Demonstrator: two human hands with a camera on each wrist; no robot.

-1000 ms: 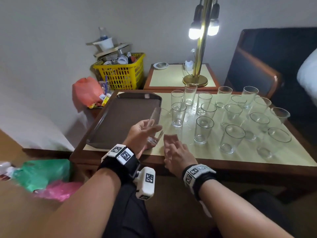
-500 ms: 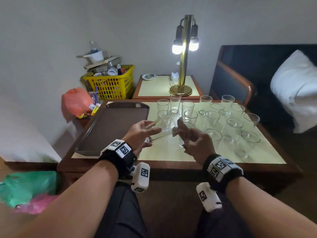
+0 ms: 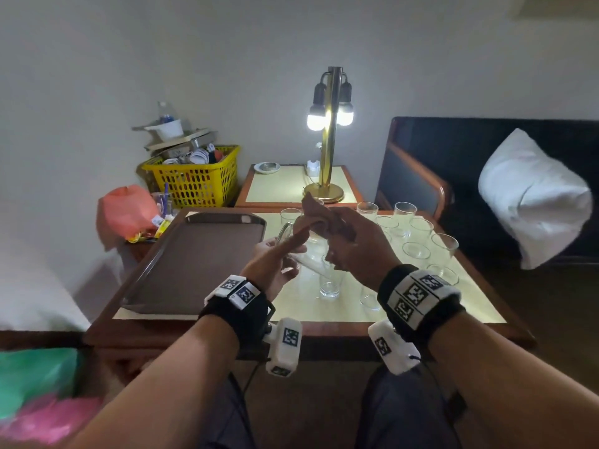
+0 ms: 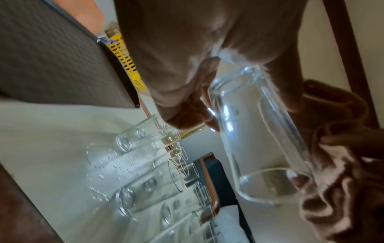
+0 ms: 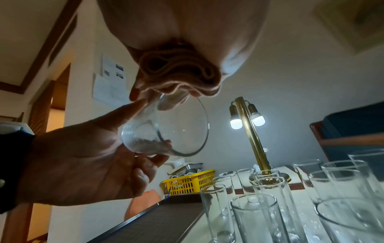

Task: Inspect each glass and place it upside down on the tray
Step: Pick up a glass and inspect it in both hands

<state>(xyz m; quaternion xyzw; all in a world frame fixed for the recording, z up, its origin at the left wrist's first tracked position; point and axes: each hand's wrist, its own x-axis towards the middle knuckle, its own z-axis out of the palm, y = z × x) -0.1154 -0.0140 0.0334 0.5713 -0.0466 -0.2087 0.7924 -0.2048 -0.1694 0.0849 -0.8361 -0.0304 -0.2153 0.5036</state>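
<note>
Left hand (image 3: 274, 265) grips a tilted glass (image 3: 299, 251) above the table (image 3: 405, 314); right hand (image 3: 355, 251), just beside it, clutches a brown cloth (image 3: 327, 218) at the glass's rim.

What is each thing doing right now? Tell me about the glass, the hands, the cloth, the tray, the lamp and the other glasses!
Held glass: tilted, off the table.
Left hand: grips the held glass.
Right hand: clutches the brown cloth.
Tray: no glasses on it.
Lamp: lit.
Other glasses: upright on the table.
</note>
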